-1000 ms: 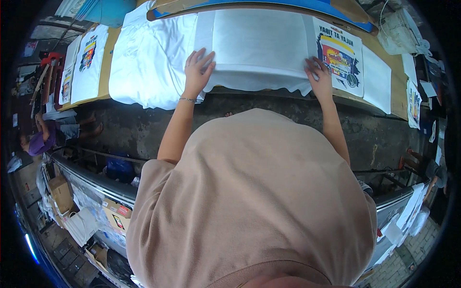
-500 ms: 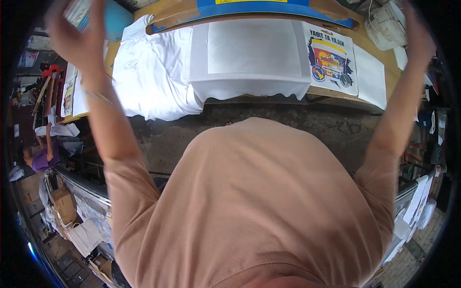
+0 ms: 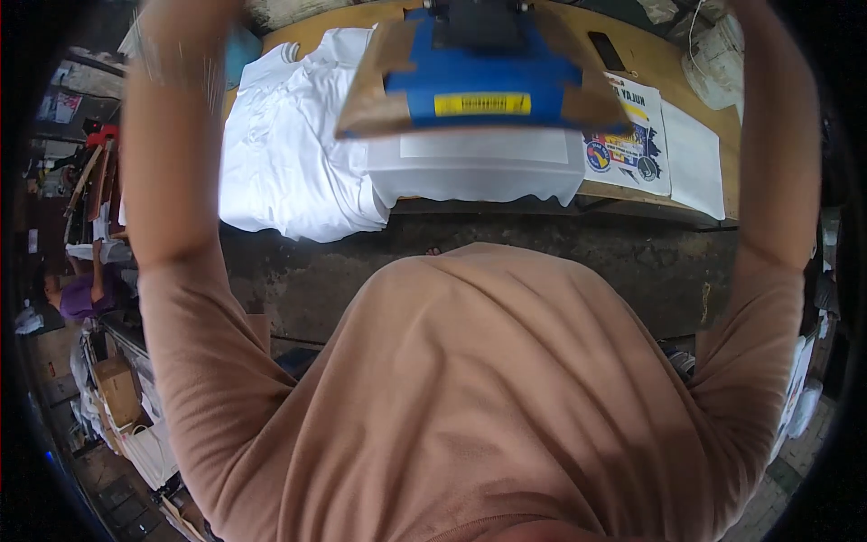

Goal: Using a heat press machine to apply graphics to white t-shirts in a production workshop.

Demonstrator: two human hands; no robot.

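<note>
Both my arms are raised toward the top edge of the head view. My left hand [image 3: 191,20] is cut off at the upper left, its fingers out of sight. Of my right hand [image 3: 757,16] only a little shows at the upper right; whether it grips anything is hidden. Between them hangs the blue-and-brown upper plate of a heat press [image 3: 488,86], with a yellow label on its front. Below its front edge, a pale sheet [image 3: 488,144] lies on the stretched part of a white T-shirt [image 3: 293,135], whose loose, wrinkled part spreads left.
Right of the press lie a colourful printed sheet [image 3: 637,149], a white sheet [image 3: 695,167] and a dark phone [image 3: 607,51] on the yellow-brown table [image 3: 655,68]. A whitish bucket [image 3: 718,63] stands beyond. At far left is a person in purple [image 3: 86,294].
The press's upper plate has come toward me and now covers much of the pale sheet. My arms have reached higher, taking my hands mostly past the top edge. The phone has come into view.
</note>
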